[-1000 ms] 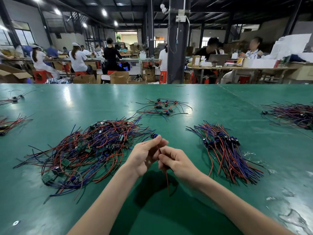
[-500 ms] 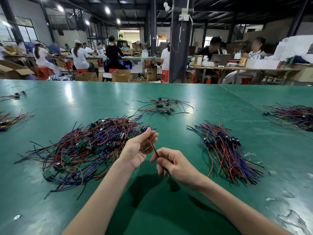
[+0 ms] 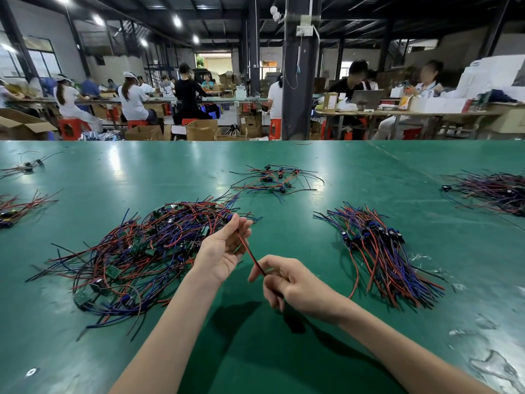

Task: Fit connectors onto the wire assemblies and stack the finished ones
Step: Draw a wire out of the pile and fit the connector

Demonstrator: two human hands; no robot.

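**Wire pair held taut between two hands over the green bench**

A thin red-and-black wire pair (image 3: 251, 255) runs on a slant at the centre of the frame, its upper end toward the left and its lower end toward the right. It is held above the table and clear of every pile.

The left hand (image 3: 224, 251) is turned palm up, with its bare forearm rising from the bottom edge. Its thumb and forefinger pinch the upper end of the wire, and the other fingers lie loosely curved behind. Something dark sits at the fingertips, but whether it is a connector cannot be told.

The right hand (image 3: 295, 282) comes in from the lower right, knuckles up. Its fingers are curled into a loose fist around the lower end of the wire, which is nipped between thumb and forefinger.

Left of centre, just behind the left hand, sprawls a tangled heap of red, blue and black wires (image 3: 136, 251). Small green circuit boards are mixed into it, and stray ends stick out on all sides.

Right of centre lies a combed bundle of red and blue wires (image 3: 380, 254). Its strands run roughly parallel, and dark blue blocks cluster at its upper end.

Above centre is a small scatter of wires (image 3: 275, 180) with dark blocks. At the right edge lies a dark heap of wires (image 3: 494, 191), and at the left edge a few red strands (image 3: 20, 207).

All of these rest on the glossy green table (image 3: 326, 163), which reflects the ceiling lamps and is scuffed at the lower right. Across the top of the frame, seated workers (image 3: 130, 98) sit at benches among cardboard boxes.
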